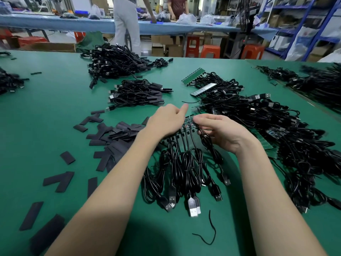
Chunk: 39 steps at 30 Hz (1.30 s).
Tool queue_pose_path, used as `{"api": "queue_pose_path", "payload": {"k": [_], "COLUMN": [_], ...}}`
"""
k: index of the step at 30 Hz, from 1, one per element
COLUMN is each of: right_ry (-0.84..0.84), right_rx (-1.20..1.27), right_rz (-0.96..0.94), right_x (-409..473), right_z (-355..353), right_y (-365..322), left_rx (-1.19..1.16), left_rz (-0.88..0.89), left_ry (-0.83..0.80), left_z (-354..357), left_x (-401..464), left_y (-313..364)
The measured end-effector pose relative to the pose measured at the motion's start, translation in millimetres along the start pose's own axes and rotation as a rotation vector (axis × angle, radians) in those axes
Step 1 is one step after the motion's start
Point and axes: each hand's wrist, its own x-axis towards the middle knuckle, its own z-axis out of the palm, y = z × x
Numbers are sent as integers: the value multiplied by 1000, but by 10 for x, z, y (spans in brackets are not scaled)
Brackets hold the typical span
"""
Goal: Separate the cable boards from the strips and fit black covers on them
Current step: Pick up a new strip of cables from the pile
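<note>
Cable boards on a green panel strip (186, 126) lie mid-table, black USB leads (184, 163) trailing toward the near edge. Left hand (167, 121) grips the strip to steady it; right hand (219, 132) pinches the end board, apparently to snap it off. Flat black covers (118, 133) wait just left.

Between the fingers (200, 118) the strip (188, 126) is dark green, speckled with tiny red and white parts; below them the cables (184, 163) are glossy black with silver plugs (192, 209); left of them the covers (118, 133) are matt black; desk (55, 111) plain green
</note>
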Motion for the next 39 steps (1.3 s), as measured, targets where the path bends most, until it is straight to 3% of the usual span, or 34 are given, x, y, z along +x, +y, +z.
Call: {"api": "queue_pose_path", "payload": {"k": [4,10,19,36,39], "right_ry": [-25,-32,-13,18,59], "right_rx": [22,-23,95,297,282], "right_rz": [7,-22,36,96,89], "right_x": [-5,-30,-29,-66,-122], "right_z": [20,48,47,82,14], "right_y": [-10,-67,-77,-16,-71], "left_rx": [-81,-180,-265,-347,-335], "left_rz": [-20,23,108,115,88], "left_ry": [189,319,280,243,150], "left_z": [157,176,193,204,217], "left_x": [-40,-66,-89,-110,-103], "left_y": [99,120,142,188,170]}}
